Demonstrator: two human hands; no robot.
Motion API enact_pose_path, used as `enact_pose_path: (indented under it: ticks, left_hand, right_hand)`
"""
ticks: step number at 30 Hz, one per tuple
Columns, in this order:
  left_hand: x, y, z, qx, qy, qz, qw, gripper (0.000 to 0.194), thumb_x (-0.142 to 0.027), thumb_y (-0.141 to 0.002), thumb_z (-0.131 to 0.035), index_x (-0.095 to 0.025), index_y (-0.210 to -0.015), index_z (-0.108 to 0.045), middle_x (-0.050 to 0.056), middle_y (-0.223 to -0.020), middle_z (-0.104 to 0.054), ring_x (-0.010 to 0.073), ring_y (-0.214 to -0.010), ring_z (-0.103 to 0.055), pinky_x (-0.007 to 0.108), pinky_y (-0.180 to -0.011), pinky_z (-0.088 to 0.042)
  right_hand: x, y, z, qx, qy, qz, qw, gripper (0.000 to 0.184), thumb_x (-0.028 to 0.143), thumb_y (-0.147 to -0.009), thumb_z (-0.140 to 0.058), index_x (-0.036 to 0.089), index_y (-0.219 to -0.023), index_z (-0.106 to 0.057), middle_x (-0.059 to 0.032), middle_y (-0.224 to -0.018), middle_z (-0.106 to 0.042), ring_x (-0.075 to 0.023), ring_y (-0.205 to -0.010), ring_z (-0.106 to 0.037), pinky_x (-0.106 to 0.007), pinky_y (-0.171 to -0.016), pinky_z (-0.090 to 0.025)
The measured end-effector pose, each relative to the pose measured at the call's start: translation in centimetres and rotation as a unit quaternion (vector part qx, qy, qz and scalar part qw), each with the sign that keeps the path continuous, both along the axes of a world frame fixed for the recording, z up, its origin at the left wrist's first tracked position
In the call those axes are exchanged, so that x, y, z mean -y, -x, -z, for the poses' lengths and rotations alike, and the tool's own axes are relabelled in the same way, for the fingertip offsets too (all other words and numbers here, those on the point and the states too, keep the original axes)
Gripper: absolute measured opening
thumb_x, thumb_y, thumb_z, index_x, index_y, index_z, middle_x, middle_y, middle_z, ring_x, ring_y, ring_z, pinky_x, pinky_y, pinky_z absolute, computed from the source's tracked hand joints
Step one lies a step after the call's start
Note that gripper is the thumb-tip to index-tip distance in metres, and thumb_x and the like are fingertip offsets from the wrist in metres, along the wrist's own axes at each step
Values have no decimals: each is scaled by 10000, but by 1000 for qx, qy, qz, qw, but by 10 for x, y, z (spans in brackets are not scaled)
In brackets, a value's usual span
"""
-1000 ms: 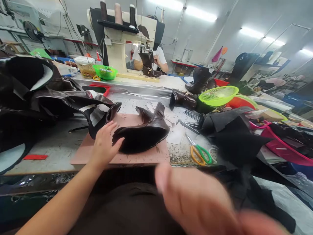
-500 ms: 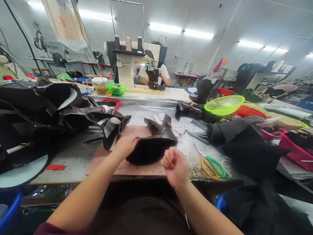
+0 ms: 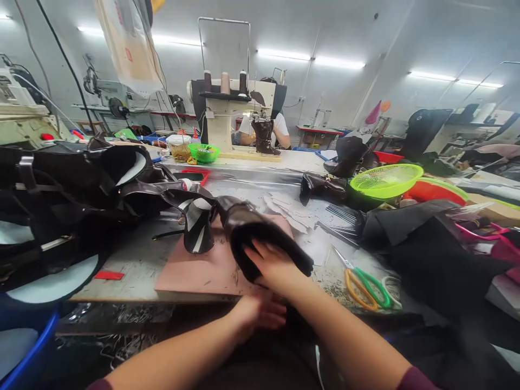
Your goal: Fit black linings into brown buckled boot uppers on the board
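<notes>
A dark brown leather boot (image 3: 239,214) with a black lining lies tilted over the pink board (image 3: 182,273), its wide opening turned toward me. My right hand (image 3: 276,265) reaches into that opening, fingers stretched along the dark lining. Just below, my left hand (image 3: 255,314) is at the bench's front edge, under my right wrist. Its fingers point right, slightly apart and somewhat blurred, with nothing visible in them. Another dark boot piece (image 3: 199,227) with pale strips inside rests on the board's left side.
More dark boot uppers (image 3: 81,173) are heaped at left. At right are scissors (image 3: 361,284) with orange and green handles, black material (image 3: 439,260) and a lime basket (image 3: 385,180). A red strip (image 3: 109,275) lies at left front. A person (image 3: 280,130) sits behind a sewing machine (image 3: 217,119).
My left hand has left the boot's rim and moved down and right. My right hand has gone from a closed curl beside the boot into its opening. The boot has turned and tilted.
</notes>
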State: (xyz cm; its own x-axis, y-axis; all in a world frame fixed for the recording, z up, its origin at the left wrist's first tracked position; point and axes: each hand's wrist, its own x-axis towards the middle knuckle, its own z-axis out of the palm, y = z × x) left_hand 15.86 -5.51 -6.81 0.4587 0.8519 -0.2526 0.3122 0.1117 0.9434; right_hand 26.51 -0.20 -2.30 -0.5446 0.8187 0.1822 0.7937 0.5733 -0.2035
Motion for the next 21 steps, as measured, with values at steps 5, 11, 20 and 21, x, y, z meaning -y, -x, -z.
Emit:
enact_pose_path:
  ticks: [5, 11, 20, 21]
  left_hand:
    - [10, 44, -8, -105, -268, 90, 953, 250, -295, -795, -468, -139, -873, -646, 137, -929, -665, 289, -966, -588, 478, -897, -416]
    - [-13, 69, 7, -304, -636, 29, 709, 289, -243, -825, -465, -85, -1028, -595, 179, -1127, -580, 285, -1091, -517, 407, -906, -447]
    - [-33, 46, 11, -359, -515, 83, 774, 675, -559, -731, -540, -11, -1126, -531, 276, -1280, -432, 396, -1218, -356, 534, -978, -319]
    - [-41, 43, 8, -350, -488, 107, 792, 670, -552, -720, -560, -19, -1123, -531, 274, -1286, -426, 393, -1231, -338, 528, -983, -314]
  right_hand:
    - [11, -8, 28, 49, -37, -41, 997, 590, 125, -723, -578, 84, -1291, -423, -181, -1359, -383, -302, -1237, -384, -413, -971, -403]
    - [3, -15, 41, -165, -113, 45, 979, 306, 118, -782, -401, 152, -1000, -613, -103, -1104, -635, -212, -1001, -599, -350, -871, -482]
    - [11, -8, 56, -145, -89, 77, 982, 269, 225, -827, -361, 146, -915, -603, -122, -807, -683, -257, -725, -638, -374, -665, -510]
    - [9, -8, 57, -142, -84, 78, 983, 270, 214, -826, -354, 135, -912, -598, -136, -828, -679, -259, -733, -637, -374, -667, -507]
